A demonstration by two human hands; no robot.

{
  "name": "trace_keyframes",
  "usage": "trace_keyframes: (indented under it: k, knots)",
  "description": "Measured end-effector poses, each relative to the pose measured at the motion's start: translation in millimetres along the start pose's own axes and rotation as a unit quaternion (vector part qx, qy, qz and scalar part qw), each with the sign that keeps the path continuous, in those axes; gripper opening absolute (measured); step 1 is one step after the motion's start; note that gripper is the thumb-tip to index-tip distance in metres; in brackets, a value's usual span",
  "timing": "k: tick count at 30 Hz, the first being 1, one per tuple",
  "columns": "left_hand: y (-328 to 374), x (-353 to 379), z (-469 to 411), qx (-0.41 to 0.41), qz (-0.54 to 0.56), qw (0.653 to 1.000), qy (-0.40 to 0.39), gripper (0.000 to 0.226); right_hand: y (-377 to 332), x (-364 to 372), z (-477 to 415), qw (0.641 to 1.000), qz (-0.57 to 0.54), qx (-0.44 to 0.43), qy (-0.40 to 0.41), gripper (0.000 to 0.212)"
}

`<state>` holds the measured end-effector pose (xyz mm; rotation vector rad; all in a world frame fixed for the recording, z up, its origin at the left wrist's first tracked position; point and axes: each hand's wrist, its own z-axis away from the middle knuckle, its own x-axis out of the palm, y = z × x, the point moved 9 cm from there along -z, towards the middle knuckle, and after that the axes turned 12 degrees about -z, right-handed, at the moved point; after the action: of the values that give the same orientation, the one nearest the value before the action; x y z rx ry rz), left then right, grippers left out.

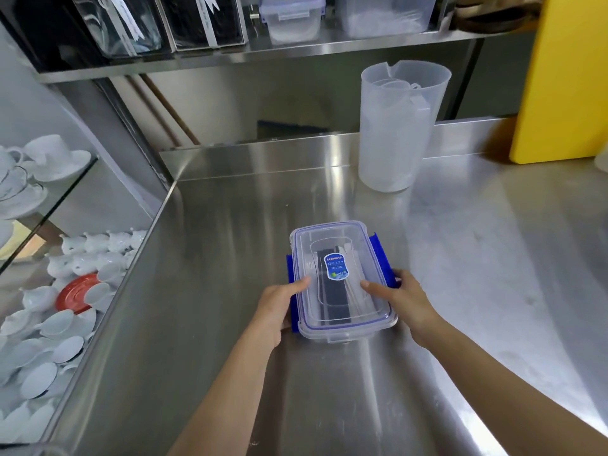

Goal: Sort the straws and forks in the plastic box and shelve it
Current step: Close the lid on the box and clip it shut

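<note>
A clear plastic box [339, 245] with a lid and blue side latches sits on the steel counter [230, 324], near its middle. A blue oval sticker is on the lid. Through the lid I see dark straws [332, 297] and pale forks [357, 291] lying lengthwise. My left hand [279, 307] grips the box's left side, thumb on the lid. My right hand [399, 299] grips the right side over the blue latch, thumb on the lid.
A tall translucent jug [398, 126] stands at the back of the counter. A yellow board [559, 77] leans at the right. The steel shelf [263, 51] above holds clear bins and a lidded box [291, 18]. White cups and saucers [49, 307] fill the glass case at left.
</note>
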<state>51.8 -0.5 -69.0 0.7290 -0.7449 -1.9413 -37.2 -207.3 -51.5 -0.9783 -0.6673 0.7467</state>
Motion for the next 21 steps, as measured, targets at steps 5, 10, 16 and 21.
trace_keyframes:
  k: [5,10,16,21]
  knots:
    - [7,2,1,0.036,-0.013,0.999,0.006,0.03,-6,2,0,0.99,0.136,-0.035,0.01,0.028]
    - [12,15,13,0.102,-0.135,0.982,0.087,0.038,-13,12,6,0.95,0.302,-0.072,0.02,0.038]
    - [20,19,15,0.108,-0.235,0.958,0.123,0.04,-14,15,6,0.926,0.366,-0.079,0.049,0.036]
    - [20,18,17,0.119,-0.192,0.966,0.128,0.036,-17,14,8,0.935,0.34,-0.094,0.038,0.032]
